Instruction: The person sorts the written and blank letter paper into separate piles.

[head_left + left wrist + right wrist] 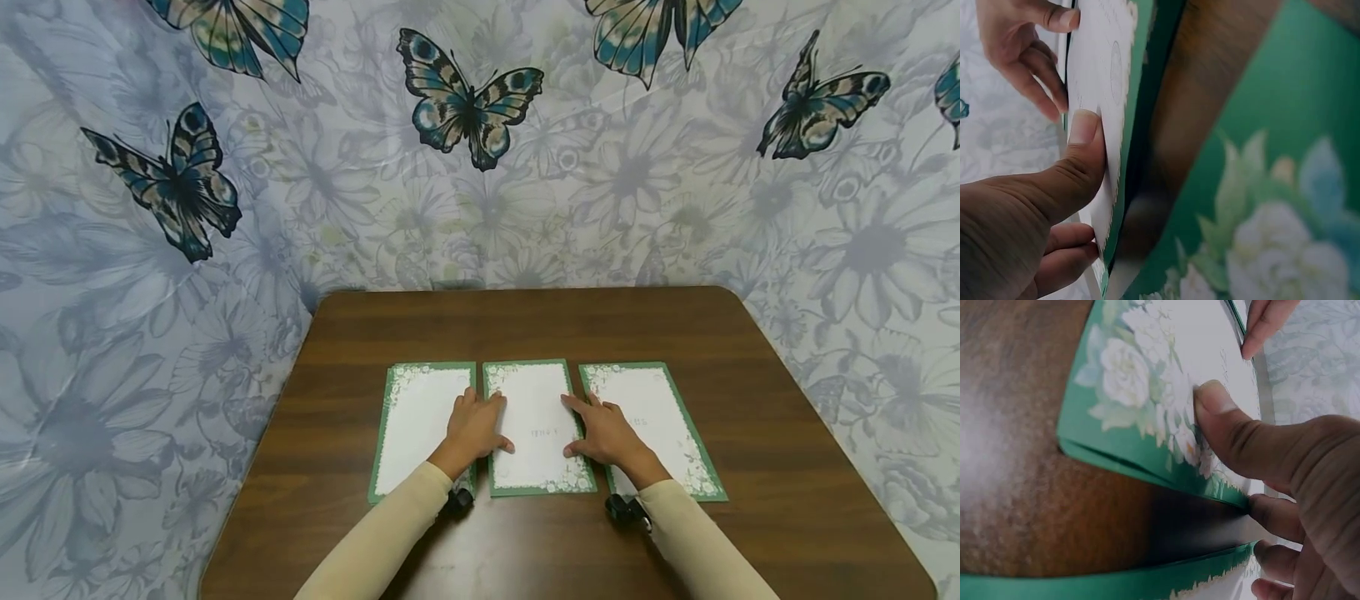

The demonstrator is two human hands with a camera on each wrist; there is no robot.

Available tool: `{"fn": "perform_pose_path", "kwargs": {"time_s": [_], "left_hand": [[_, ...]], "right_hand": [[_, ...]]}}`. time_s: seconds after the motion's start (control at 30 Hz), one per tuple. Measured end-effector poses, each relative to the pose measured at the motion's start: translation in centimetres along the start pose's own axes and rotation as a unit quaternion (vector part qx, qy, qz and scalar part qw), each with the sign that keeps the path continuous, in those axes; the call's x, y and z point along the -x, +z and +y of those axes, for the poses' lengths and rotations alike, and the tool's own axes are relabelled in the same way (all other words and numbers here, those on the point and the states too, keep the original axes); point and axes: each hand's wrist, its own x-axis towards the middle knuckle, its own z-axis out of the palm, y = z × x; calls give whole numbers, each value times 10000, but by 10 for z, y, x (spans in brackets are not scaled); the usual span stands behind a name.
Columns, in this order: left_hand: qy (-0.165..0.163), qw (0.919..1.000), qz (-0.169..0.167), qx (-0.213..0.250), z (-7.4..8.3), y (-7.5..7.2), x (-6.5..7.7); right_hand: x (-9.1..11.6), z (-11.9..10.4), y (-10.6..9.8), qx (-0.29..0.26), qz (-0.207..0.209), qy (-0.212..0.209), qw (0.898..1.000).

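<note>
Three white cards with green borders and white flower corners lie side by side. My left hand (472, 427) reaches over the right part of the left card (416, 429), its fingertips and thumb at the left side of the middle card (534, 462). From the other side my right hand (611, 435) crosses the right card (671, 429) to the middle card's right edge. In each wrist view the thumb lies on the middle card's face, with other fingers along its edge. Faint lettering marks the middle and right cards.
The cards rest on a brown wooden table (525, 325) with rounded far corners. Behind it hangs a pale floral cloth (495, 225) printed with teal butterflies. A second green edge shows at the left card's upper left corner. Dark wrist cameras (459, 502) sit under both wrists.
</note>
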Motion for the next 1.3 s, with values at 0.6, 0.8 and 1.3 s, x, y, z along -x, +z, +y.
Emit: {"fn": "perform_pose_path", "kwargs": {"time_s": [0.6, 0.8, 1.3], "left_hand": [[85, 9991, 265, -312, 3, -3, 3], [173, 9987, 254, -413, 4, -3, 5], [179, 9979, 608, -106, -4, 1, 10]], "right_hand": [[5, -33, 2, -1464, 779, 196, 9860], [7, -35, 2, -1736, 1395, 472, 9737], [20, -32, -2, -2680, 1201, 837, 9522]]}}
